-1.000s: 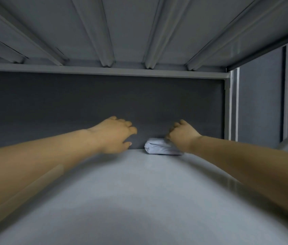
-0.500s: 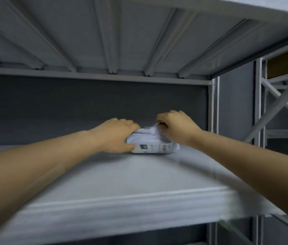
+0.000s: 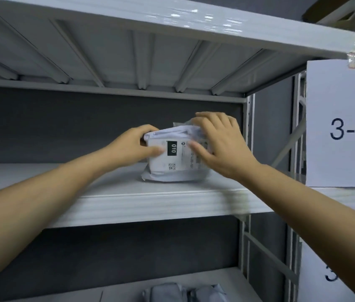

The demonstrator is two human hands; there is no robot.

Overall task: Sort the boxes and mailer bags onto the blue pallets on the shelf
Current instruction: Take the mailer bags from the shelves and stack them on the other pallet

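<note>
A white mailer bag (image 3: 175, 162) with a printed label and a black "010" patch stands tilted on the white metal shelf (image 3: 150, 203), close to its front edge. My left hand (image 3: 133, 147) grips the bag's left end, thumb on the label face. My right hand (image 3: 218, 144) holds the bag's top and right side, fingers curled over the upper fold. No blue pallet is in view.
A paper sign reading "3-1" (image 3: 346, 131) hangs on the upright at the right. Grey mailer bags (image 3: 183, 292) lie on the shelf below. Another shelf's ribbed underside (image 3: 128, 51) runs overhead. A dark grey back panel closes the bay.
The bag came forward from the back of the shelf to near its front edge and now stands tilted, label facing me. Both hands closed on it. The view pulled back and dropped lower.
</note>
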